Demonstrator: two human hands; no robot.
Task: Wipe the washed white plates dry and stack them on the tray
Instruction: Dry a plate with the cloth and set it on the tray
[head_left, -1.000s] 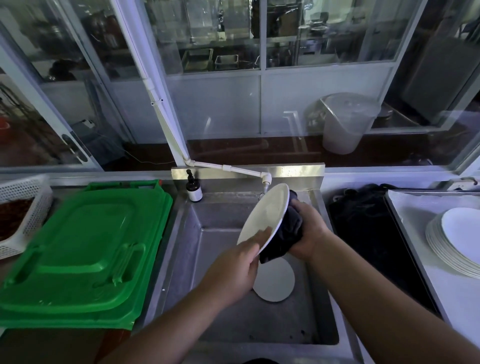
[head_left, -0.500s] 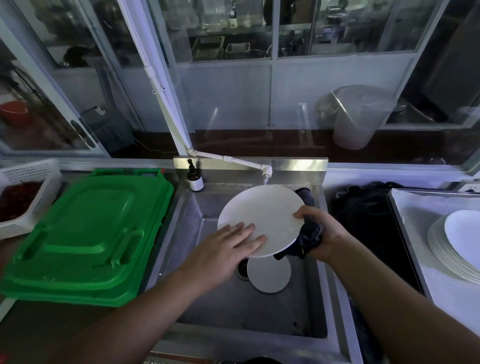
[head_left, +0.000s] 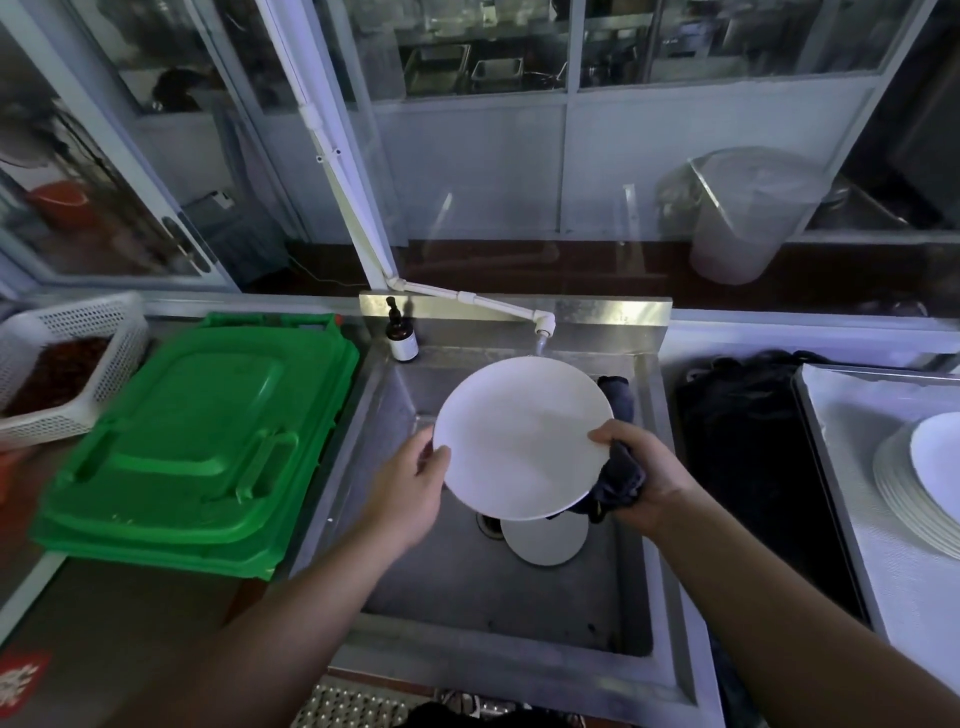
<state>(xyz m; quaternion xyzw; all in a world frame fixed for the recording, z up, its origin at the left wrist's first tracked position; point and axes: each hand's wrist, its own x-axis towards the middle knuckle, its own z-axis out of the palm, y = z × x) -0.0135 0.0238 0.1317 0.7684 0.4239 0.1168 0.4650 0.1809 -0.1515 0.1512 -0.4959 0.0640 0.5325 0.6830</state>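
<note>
1. Above the steel sink, held nearly flat: a smooth round white plate, face up, glossy.
2. Pinched at its left rim by the left hand; gripped at its right rim by the right hand, thumb on top, a crumpled dark cloth bunched beneath.
3. Below it on the sink floor, partly hidden: a second white plate beside the drain.
4. At the far right edge: a stack of white plates on a cloth-lined tray.
5. At the left: green ribbed plastic lids, a perforated white basket; behind, a dark pump bottle and white tap.
6. Compared with half a second ago: left hand moved off the plate's face to its rim.
</note>
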